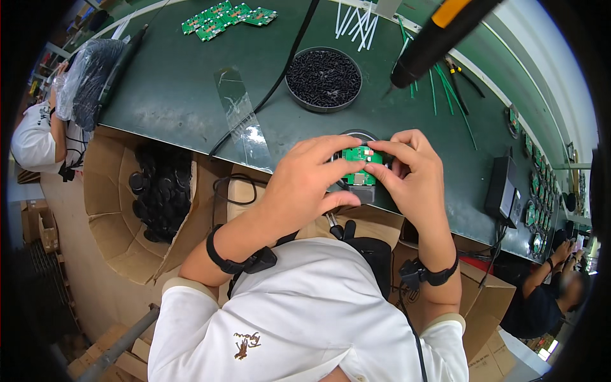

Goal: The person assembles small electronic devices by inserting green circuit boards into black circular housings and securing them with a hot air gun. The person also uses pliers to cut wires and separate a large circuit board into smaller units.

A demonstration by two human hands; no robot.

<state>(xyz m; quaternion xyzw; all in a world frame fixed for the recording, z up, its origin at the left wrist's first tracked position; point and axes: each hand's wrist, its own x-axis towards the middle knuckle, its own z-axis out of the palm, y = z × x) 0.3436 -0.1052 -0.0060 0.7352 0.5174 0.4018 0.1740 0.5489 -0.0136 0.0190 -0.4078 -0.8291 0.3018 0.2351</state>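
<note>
A small green circuit board (354, 155) is between my two hands at the near edge of the bench. It lies over a dark round part (360, 134), mostly hidden by the board and my fingers. My left hand (309, 175) holds the board's left side with its fingers, the thumb lower down and apart. On the other side, my right hand (414, 172) pinches the board's upper right with thumb and forefinger; its other fingers are curled. Just beyond the hands stands a round dish (323, 79) full of small black pieces, probably screws.
A black and orange tool (439, 38) hangs at upper right. Green boards (229, 19), white strips (356, 25) and green strips (445, 89) lie farther back. A black box (503, 188) sits right; a cardboard box (121, 223) holds black discs. People work at both sides.
</note>
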